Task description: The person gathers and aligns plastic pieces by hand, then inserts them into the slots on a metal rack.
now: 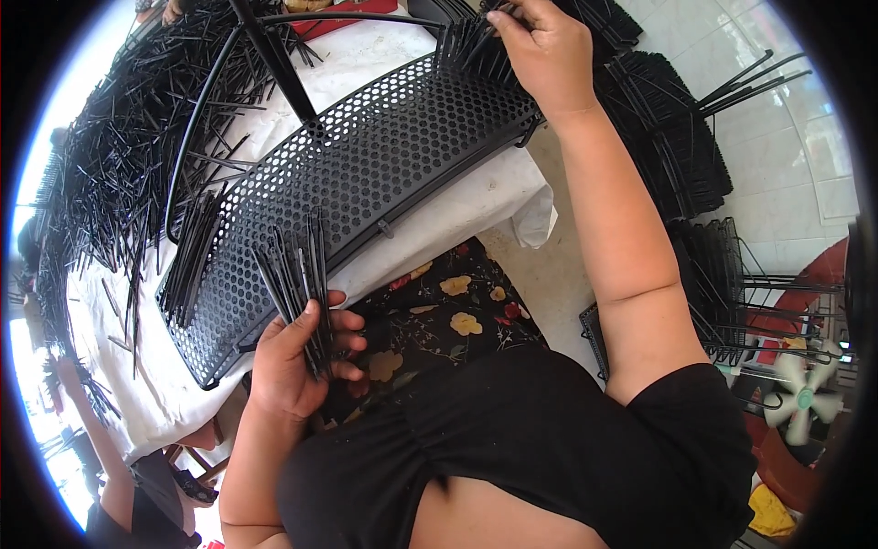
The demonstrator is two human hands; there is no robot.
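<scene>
My left hand (291, 361) holds a loose bundle of thin black strips (297, 274) that fan out upward past the thumb. In front of me lies a long, curved black perforated metal panel (357, 165) with a rim and a black post rising from its far edge. At the panel's far right end, my right hand (551, 50) is closed in a pinch beside a dense row of black strips (471, 55). What its fingertips hold is too small to make out. More black strips (192, 261) stand side by side along the panel's left end.
A white-covered table (494, 192) carries the panel and a big pile of loose black strips (137, 137) at left. Stacked black panels (672, 137) stand at right, rods sticking out. A fan (805, 398) is at lower right. Another person's arm (91, 425) reaches in at lower left.
</scene>
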